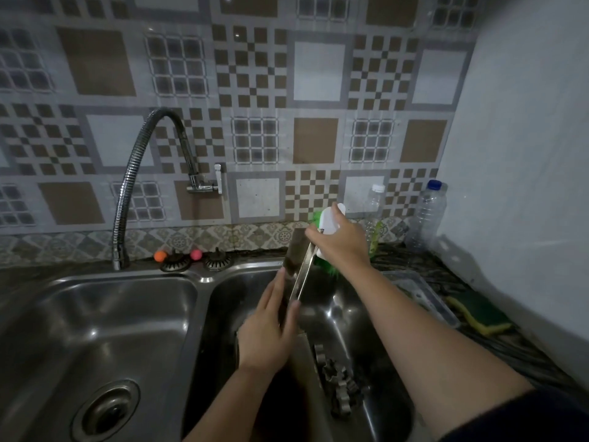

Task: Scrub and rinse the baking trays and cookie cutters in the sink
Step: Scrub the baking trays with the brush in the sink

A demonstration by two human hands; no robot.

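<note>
A metal baking tray [296, 253] stands on edge over the right sink basin [376, 317], tilted toward the wall. My left hand [271, 327] grips its near end, thumb on the rim. My right hand [341, 240] holds a white-handled brush with green bristles [328, 218] against the tray's far right side. Several metal cookie cutters [341, 381] lie on the bottom of the right basin, below my right forearm.
The left basin [105, 330] has a drain at its front. A flexible tap [140, 173] arches over it from the wall. Two sink strainers [194, 260] sit on the back ledge. Two plastic bottles [427, 215], a clear tray [420, 295] and a green-yellow sponge [478, 314] occupy the right counter.
</note>
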